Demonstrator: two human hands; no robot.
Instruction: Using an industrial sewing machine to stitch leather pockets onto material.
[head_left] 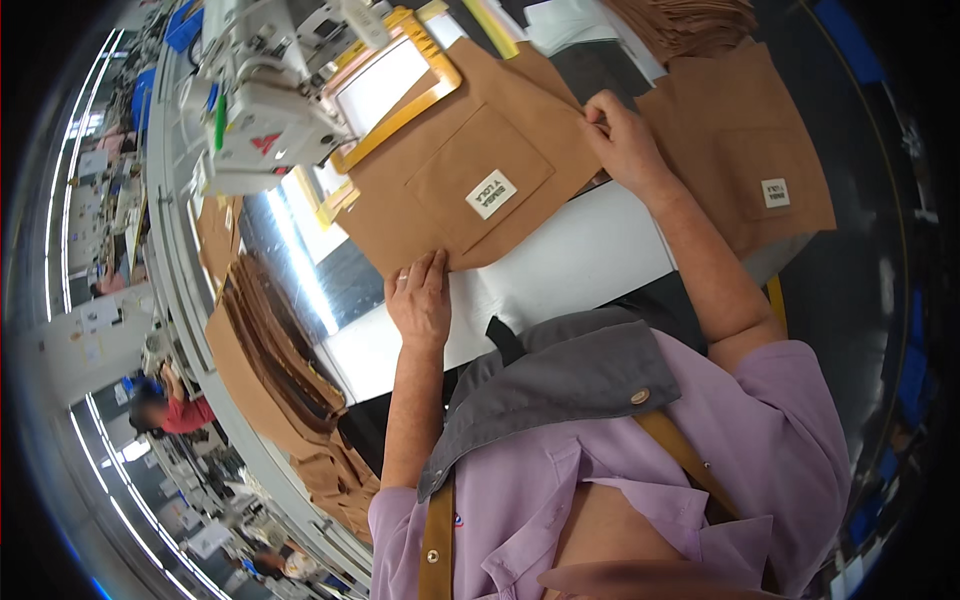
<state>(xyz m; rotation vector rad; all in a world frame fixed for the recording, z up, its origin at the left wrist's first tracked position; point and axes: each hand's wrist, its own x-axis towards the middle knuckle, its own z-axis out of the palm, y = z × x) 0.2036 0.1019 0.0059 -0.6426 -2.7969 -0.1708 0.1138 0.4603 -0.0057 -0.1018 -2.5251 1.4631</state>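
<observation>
A brown fabric panel (400, 215) with a stitched pocket and a white label (491, 194) lies spread before me, its far side beside a yellow clamp frame (440, 75). At the panel's near left edge, my left hand (420, 300) has its fingers closed on the cloth; a ring shows on one finger. My right hand (622, 145) pinches the right edge of the same panel. The white head of a sewing machine (265, 125) stands at the far left, next to the frame. What lies under the cloth is hidden.
Another brown panel (700, 130) with a white label lies to the right, below a stack of brown pieces (690, 25). More brown pieces (260, 350) hang over the table's left edge. A white table surface (590, 250) runs between me and the panel.
</observation>
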